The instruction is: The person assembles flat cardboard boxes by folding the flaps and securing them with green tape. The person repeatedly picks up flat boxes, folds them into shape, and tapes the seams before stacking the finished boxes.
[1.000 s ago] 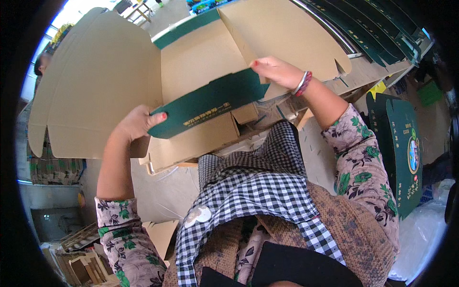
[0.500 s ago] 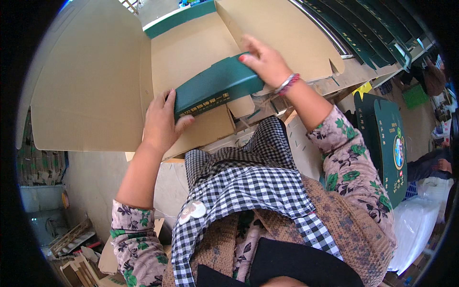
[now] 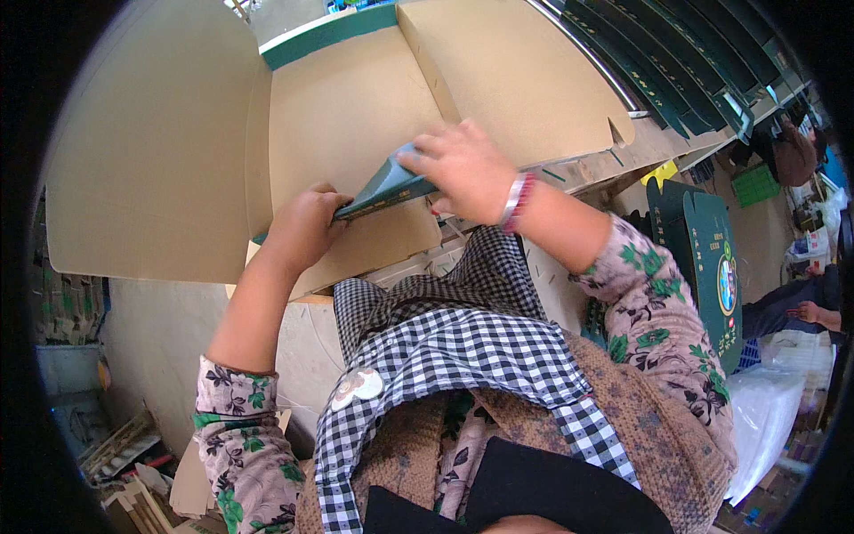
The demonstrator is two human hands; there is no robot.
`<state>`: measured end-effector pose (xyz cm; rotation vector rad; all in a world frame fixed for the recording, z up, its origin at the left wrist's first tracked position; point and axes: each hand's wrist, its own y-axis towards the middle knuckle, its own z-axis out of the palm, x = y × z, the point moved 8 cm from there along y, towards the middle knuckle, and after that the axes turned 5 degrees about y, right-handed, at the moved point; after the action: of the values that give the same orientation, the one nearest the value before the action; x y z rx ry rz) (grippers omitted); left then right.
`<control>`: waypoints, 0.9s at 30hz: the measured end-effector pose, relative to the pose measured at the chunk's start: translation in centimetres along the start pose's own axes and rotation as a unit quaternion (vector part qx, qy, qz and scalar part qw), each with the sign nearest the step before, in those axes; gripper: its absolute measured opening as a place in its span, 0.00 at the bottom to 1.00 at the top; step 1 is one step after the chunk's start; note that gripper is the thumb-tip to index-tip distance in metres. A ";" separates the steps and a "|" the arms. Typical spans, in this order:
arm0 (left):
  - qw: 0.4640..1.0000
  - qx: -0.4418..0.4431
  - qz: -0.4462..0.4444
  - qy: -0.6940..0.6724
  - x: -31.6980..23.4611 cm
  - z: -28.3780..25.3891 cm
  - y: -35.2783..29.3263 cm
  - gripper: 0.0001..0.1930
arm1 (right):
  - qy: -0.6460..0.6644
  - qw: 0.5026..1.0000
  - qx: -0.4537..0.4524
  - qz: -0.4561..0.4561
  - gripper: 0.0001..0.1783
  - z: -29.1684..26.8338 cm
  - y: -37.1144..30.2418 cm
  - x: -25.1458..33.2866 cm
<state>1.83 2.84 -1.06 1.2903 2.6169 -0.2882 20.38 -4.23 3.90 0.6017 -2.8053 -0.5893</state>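
A large cardboard box, tan inside and dark green outside, lies spread on the workbench with wide flaps to its left and right. Along its near edge, a green flap is bent up and tilted inward. My left hand grips the flap's left end, fingers curled over the edge. At the flap's right part is my right hand, its fingers bent over the green surface and slightly blurred. A smaller tan flap sticks out toward me below the hands.
Several green folded boxes stand in a row at the far right. More printed green cardboard leans beside my right arm, near a clear plastic bag. Farther right, another person's hand shows. Cardboard scraps lie at lower left.
The green flap has been folded farther over, so less of its printed face shows. My right hand has come down and nearer; my left hand has shifted slightly along the edge.
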 end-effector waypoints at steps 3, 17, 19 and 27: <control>1.000 -0.029 0.008 0.004 0.4 -0.4 -0.2 0.23 | 0.008 0.988 0.155 0.021 0.35 3.3 1.2 0.5; 0.992 -0.122 0.016 0.030 -0.9 -1.5 -2.1 0.31 | 0.414 0.778 0.466 0.081 0.34 6.9 3.6 -2.6; 0.989 -0.138 0.038 0.039 -1.1 -1.9 -2.3 0.31 | 0.532 0.607 0.572 0.148 0.31 9.1 2.2 -2.9; 0.999 -0.048 -0.001 0.021 -0.8 -1.3 -1.7 0.26 | 0.294 0.846 0.437 0.079 0.42 7.5 2.6 -1.7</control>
<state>0.84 1.59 0.55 1.2767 2.6323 -0.1358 18.86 1.20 -1.97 0.5405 -2.3353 0.8381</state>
